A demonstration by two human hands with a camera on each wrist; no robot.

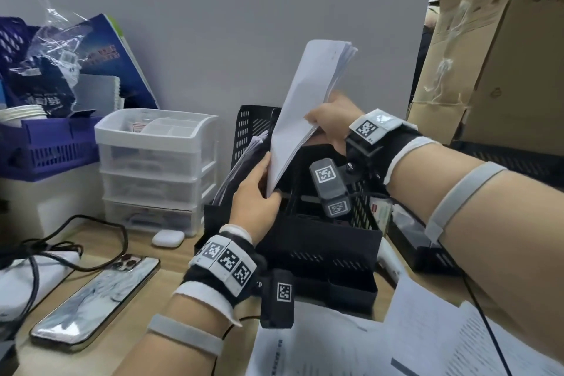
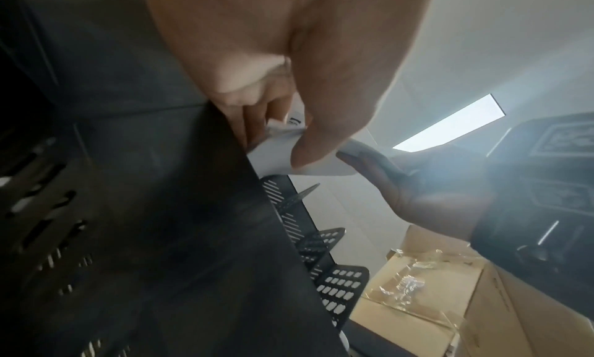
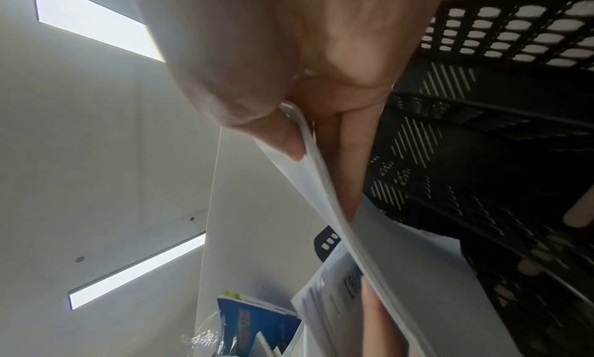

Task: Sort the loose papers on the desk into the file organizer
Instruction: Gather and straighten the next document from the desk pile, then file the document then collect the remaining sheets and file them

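Both hands hold one stack of papers up over the black file organizer. The left hand pinches its bottom corner. The right hand grips its side edge, thumb on top. More loose papers lie on the desk below the right arm.

Even, soft light in the head view; ceiling light panels glare in both blurred, edge-warped wrist views.

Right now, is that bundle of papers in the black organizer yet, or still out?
Mostly out: the stack of papers stands tilted above the black file organizer, gripped by both hands; only its lower corner dips in.
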